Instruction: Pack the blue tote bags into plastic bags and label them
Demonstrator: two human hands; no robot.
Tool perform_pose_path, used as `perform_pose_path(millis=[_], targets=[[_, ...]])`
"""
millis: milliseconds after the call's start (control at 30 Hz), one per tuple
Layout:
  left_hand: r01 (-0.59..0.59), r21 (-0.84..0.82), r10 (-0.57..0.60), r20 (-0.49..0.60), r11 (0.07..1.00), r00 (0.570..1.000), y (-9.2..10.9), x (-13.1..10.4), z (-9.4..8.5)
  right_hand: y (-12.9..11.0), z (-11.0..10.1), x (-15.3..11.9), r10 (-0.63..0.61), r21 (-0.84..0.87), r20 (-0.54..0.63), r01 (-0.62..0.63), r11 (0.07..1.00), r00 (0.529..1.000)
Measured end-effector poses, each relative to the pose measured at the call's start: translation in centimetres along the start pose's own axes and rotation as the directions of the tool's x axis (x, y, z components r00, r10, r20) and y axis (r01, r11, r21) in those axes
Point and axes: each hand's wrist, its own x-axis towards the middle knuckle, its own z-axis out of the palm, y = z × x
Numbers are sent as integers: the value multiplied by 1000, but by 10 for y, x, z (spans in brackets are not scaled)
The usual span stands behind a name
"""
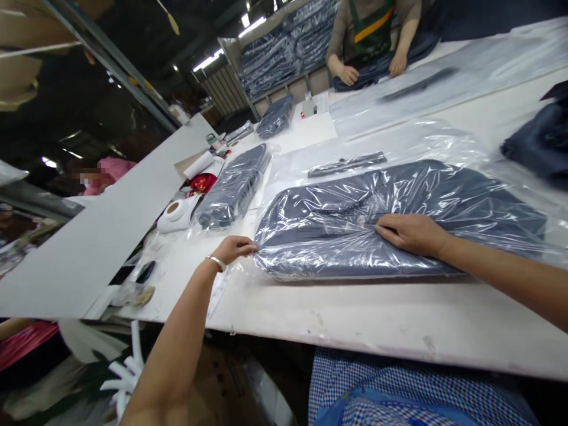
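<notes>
The left hand (pixel 235 248) is pinched on the end of the bag (pixel 328 236), the right hand (pixel 406 232) on its top, presumably so that it is kept taut.

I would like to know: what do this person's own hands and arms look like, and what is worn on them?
Both the left hand and right hand are ungloved. A silver-coloured bracelet circles the left wrist; none shows on the right. Neither forearm shows a sleeve.
</notes>
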Motion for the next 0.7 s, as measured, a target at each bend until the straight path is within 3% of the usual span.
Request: perform_pose_path(millis=[100, 167, 300, 467, 567, 700], targets=[[44, -72, -36, 102, 996, 994, 2, -10, -16, 0, 0, -1, 4, -20, 25, -3, 1000, 1000], [76, -91, -68, 93, 993, 993, 7, -20, -20, 1, 1, -2, 10, -12, 22, -9, 1000, 1000], [120, -98, -132, -124, 988, 983, 16, -32, -2, 3, 3, -3, 15, -5, 11, -15, 1000, 1000], [174, -85, -193, -471, 981, 861, 9, -25, 44, 0, 0, -3, 17, 7, 1, -17, 1000, 1000], [186, -81, -199, -553, 979, 809, -4, -15, 61, -3, -3, -2, 25, 12, 4, -25, 1000, 1000], [175, -102, -202, -559, 979, 804, -18, -8, 57, -5, -6, -1, 29, 7, 23, -29, 1000, 999]])
